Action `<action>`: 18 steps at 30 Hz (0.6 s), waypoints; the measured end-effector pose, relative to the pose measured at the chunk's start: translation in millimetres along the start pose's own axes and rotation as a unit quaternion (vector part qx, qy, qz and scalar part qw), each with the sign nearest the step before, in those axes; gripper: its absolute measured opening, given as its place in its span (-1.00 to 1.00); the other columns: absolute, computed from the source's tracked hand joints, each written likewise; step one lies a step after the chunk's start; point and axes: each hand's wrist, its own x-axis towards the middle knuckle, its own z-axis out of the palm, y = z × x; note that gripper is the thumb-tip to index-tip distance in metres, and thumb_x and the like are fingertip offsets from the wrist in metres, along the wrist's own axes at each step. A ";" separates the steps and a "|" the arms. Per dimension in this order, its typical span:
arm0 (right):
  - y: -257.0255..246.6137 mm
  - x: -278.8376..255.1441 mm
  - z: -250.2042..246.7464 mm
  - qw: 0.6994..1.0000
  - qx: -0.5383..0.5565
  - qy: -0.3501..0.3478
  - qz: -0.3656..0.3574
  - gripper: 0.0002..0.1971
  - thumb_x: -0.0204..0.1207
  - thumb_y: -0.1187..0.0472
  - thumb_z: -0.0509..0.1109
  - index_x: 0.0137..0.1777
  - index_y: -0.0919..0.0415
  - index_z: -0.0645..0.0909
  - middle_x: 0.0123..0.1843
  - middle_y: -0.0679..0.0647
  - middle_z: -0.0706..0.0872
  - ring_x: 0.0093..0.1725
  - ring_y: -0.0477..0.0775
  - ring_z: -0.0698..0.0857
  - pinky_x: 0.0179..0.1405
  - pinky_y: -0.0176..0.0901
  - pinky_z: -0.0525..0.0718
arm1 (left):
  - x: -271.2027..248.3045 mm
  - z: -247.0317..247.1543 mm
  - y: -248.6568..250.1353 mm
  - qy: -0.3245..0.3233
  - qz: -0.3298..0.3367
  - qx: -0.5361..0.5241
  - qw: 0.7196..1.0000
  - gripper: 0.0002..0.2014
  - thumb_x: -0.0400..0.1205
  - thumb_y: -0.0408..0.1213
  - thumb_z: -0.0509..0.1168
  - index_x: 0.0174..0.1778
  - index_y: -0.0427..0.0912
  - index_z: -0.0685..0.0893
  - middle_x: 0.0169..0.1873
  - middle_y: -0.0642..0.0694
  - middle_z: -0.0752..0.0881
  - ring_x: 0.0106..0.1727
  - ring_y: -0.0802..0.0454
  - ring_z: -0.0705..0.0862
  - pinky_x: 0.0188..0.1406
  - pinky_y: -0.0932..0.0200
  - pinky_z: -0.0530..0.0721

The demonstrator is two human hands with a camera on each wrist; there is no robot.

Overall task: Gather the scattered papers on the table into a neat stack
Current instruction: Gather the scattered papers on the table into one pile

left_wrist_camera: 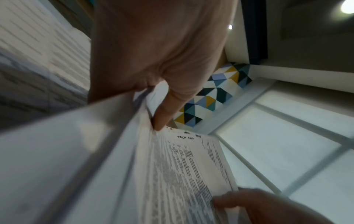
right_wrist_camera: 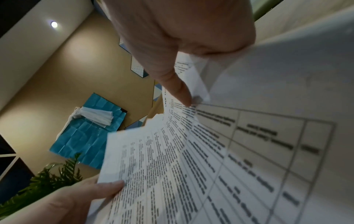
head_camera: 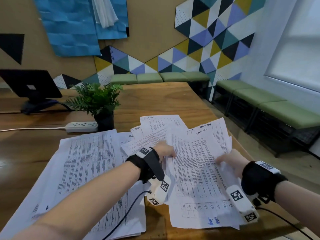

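Note:
A loose bundle of printed papers (head_camera: 197, 163) is lifted off the wooden table (head_camera: 164, 101), fanned out unevenly. My left hand (head_camera: 166, 150) grips its left edge, thumb on top; the left wrist view shows the thumb (left_wrist_camera: 164, 112) pressing the sheets (left_wrist_camera: 191, 166). My right hand (head_camera: 228, 161) pinches the bundle's right edge, and its thumb (right_wrist_camera: 178, 89) lies on the top printed sheet (right_wrist_camera: 210, 159). Other printed sheets (head_camera: 86, 163) lie flat on the table to the left, overlapping each other.
A small potted fern (head_camera: 98, 101) and a white power strip (head_camera: 82, 127) sit behind the flat sheets. A dark tablet on a stand (head_camera: 29, 85) is at the far left. Green benches (head_camera: 270, 104) line the wall to the right of the table.

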 end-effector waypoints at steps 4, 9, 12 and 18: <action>-3.5 -4.7 -19.5 0.999 0.019 -0.032 -0.026 -0.66 0.45 0.64 0.30 0.19 0.42 0.58 0.05 0.42 0.71 0.08 0.45 0.68 0.16 0.31 0.64 | -1.2 2.7 2.7 0.025 0.080 0.062 0.994 -0.78 0.64 -0.26 0.25 0.17 -0.24 0.53 -0.06 -0.16 0.63 -0.11 -0.08 0.61 -0.09 0.05 0.60; -15.3 2.1 -48.6 0.993 0.086 0.002 -0.083 -0.52 0.46 0.63 0.28 0.37 0.33 0.52 0.27 0.39 0.67 0.28 0.45 0.63 0.37 0.37 0.51 | 6.7 -61.7 -16.3 0.176 0.050 0.284 0.941 -0.50 0.62 0.05 0.21 0.41 -0.14 0.44 0.40 -0.23 0.48 0.42 -0.22 0.47 0.41 -0.11 0.48; -19.5 9.6 -56.7 0.989 0.110 0.018 -0.092 -0.52 0.47 0.61 0.29 0.40 0.42 0.50 0.35 0.41 0.64 0.33 0.44 0.62 0.44 0.36 0.47 | 10.3 -83.4 -27.6 0.132 0.003 0.393 0.910 -0.16 0.54 0.16 0.29 0.62 -0.24 0.18 0.57 -0.29 0.31 0.55 -0.28 0.35 0.49 -0.12 0.38; -26.1 13.2 -51.0 0.982 0.174 0.045 -0.062 -0.50 0.50 0.59 0.26 0.46 0.38 0.46 0.31 0.35 0.65 0.23 0.36 0.66 0.26 0.24 0.60 | 16.2 -79.8 -26.1 0.115 -0.015 0.459 0.881 -0.11 0.50 0.11 0.39 0.62 -0.24 0.15 0.54 -0.31 0.31 0.55 -0.28 0.34 0.48 -0.11 0.42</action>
